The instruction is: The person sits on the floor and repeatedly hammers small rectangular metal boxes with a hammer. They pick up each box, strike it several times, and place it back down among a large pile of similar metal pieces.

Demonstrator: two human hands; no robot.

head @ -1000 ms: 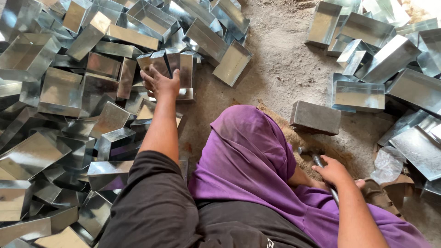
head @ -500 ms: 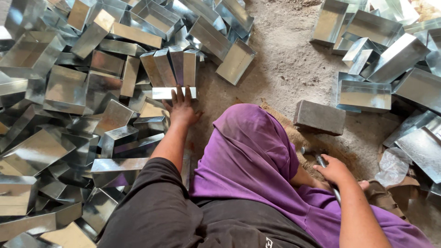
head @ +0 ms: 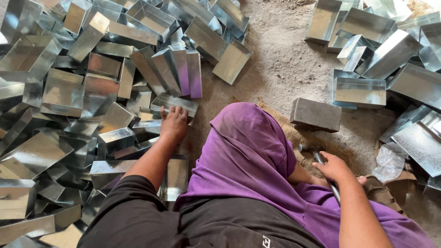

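My left hand [head: 173,124] reaches out over a heap of shiny folded sheet-metal boxes [head: 69,105] on the left, its fingers resting on one metal box [head: 174,103] at the heap's near edge. My right hand [head: 334,167] is closed around the handle of a metal hammer [head: 321,160], held low beside my knee. A purple cloth [head: 248,156] drapes over my lap between the two arms. A grey rectangular block [head: 316,115] sits on the ground just beyond the hammer.
A second pile of finished metal boxes [head: 376,55] lies at the upper right. Bare dusty concrete floor [head: 285,59] runs between the two piles. A crumpled clear plastic bag [head: 390,163] and cardboard lie at the right.
My left hand has drawn back toward me from the far boxes to the near edge of the heap. The right hand has stayed on the hammer.
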